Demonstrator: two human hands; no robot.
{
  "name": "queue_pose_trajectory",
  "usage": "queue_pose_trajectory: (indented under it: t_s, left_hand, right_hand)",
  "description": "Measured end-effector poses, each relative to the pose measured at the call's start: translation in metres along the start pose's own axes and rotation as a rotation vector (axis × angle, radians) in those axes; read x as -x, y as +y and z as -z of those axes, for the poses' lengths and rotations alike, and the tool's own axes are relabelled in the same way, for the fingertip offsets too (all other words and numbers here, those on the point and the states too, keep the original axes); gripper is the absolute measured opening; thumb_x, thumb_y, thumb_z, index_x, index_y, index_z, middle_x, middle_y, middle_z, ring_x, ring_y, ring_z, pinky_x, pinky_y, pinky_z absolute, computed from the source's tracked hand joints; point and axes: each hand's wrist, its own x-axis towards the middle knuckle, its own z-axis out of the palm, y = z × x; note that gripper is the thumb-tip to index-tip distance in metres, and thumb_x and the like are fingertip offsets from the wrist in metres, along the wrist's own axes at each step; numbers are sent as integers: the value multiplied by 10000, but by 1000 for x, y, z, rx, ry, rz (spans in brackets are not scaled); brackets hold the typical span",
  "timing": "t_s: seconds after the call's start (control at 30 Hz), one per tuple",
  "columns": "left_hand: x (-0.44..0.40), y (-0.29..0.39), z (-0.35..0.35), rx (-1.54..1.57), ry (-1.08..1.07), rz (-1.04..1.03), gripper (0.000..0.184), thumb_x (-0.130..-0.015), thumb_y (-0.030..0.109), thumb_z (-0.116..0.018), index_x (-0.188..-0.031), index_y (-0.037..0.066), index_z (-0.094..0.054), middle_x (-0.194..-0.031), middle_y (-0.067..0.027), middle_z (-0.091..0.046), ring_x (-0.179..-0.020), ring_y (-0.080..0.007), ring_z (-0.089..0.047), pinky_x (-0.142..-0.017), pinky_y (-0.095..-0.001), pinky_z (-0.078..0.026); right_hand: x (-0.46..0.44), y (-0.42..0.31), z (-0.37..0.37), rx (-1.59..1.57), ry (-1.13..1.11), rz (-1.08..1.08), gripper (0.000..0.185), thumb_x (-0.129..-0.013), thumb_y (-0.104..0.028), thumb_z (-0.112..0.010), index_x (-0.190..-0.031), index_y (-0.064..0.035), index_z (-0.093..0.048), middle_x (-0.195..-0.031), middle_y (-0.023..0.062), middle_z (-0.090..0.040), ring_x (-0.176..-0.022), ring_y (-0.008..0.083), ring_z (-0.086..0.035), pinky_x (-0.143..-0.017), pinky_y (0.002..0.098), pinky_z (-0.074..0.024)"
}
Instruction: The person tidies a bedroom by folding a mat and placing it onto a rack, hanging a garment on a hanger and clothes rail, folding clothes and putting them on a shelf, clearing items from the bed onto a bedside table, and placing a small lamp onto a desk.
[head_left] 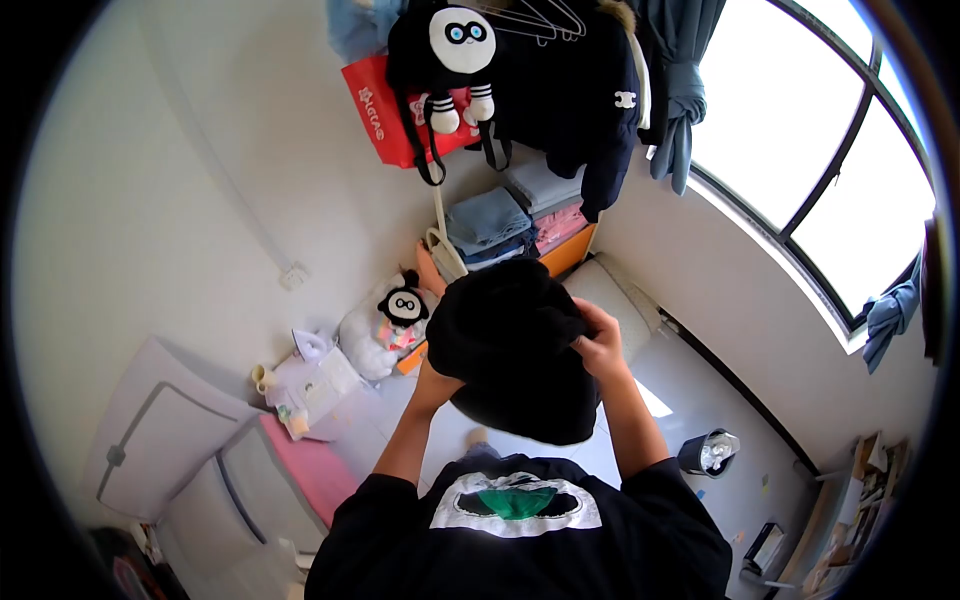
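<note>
A bunched black garment [515,350] hangs between my two hands in front of my chest; its folds hide what kind of garment it is. At its left side my left hand [437,383] supports it, with the fingers hidden behind the cloth. My right hand [601,340] is closed on the upper right edge, thumb and fingers pinching the fabric. Beyond the garment, folded jeans [487,220] and other clothes are stacked on a shelf.
Above the stack hang a dark jacket [570,100], a plush backpack [463,45] and a red bag [385,115]. On the left are a bed [215,500] and a small table [318,392] with an iron [312,345]. A bin [708,453] stands on the floor at right, below the window [820,150].
</note>
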Motion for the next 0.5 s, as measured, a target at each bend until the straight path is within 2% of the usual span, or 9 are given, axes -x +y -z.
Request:
queue_pose_trajectory:
  t_s: [0.07, 0.1, 0.17, 0.23, 0.3, 0.47, 0.5]
  left_hand:
    - [-26, 11, 5, 48, 48, 3, 589, -620, 121, -720, -1144, -11, -485, -1077, -96, -584, -1004, -176, -537, -883, -312, -403]
    - [-38, 16, 9, 50, 37, -3, 589, -620, 121, -720, -1144, -11, -485, -1077, -96, -584, -1004, -176, -537, -883, -312, -403]
    - [-59, 18, 21, 43, -89, 84, 573, -620, 97, -711, -1138, -10, -491, -1066, -91, -589, -1005, -171, -537, -883, -308, -402]
    - [-75, 4, 27, 79, -160, 68, 632, -611, 82, -719, -1181, -9, -460, -1118, -97, -559, -1042, -179, -515, -898, -313, -391]
    - [-85, -5, 28, 376, -173, 189, 635, -632, 124, -734, -1193, 12, -458, -1119, -70, -548, -1026, -195, -519, -888, -333, -399]
    - [-119, -23, 15, 611, -153, 245, 668, -607, 71, -718, -1209, 15, -434, -1129, -74, -532, -1035, -206, -514, -880, -351, -418]
    - [-127, -30, 13, 635, -88, 330, 660, -610, 69, -705, -1208, 15, -431, -1125, -78, -531, -1031, -218, -518, -877, -356, -424]
  right_hand:
    - [-24, -2, 4, -4, 54, -5, 450, -730, 17, -647, -1147, 55, -483, -1051, 71, -568, -1000, 136, -518, -879, 259, -397]
    - [-36, -4, 8, 0, 62, 2, 450, -730, 17, -647, -1147, 55, -483, -1051, 71, -568, -1000, 136, -518, -879, 259, -397]
    - [-57, -6, 17, -60, 61, -57, 533, -697, -91, -726, -1145, 59, -481, -1021, 57, -577, -935, 140, -548, -856, 260, -412]
    - [-73, -9, 26, 12, 54, -94, 536, -695, -98, -721, -1149, 55, -479, -1021, 56, -572, -930, 132, -544, -852, 257, -414]
    - [-87, -10, 35, 95, -41, -166, 539, -698, -117, -713, -1156, 44, -478, -1023, 63, -570, -935, 129, -541, -849, 255, -414]
    - [-147, 2, 74, 180, -220, -214, 555, -710, -190, -714, -1164, 25, -480, -1036, 98, -570, -946, 174, -553, -847, 288, -435]
    - [-165, 7, 87, 165, -276, -207, 555, -723, -225, -708, -1166, 19, -480, -1042, 111, -570, -951, 194, -557, -845, 306, -443]
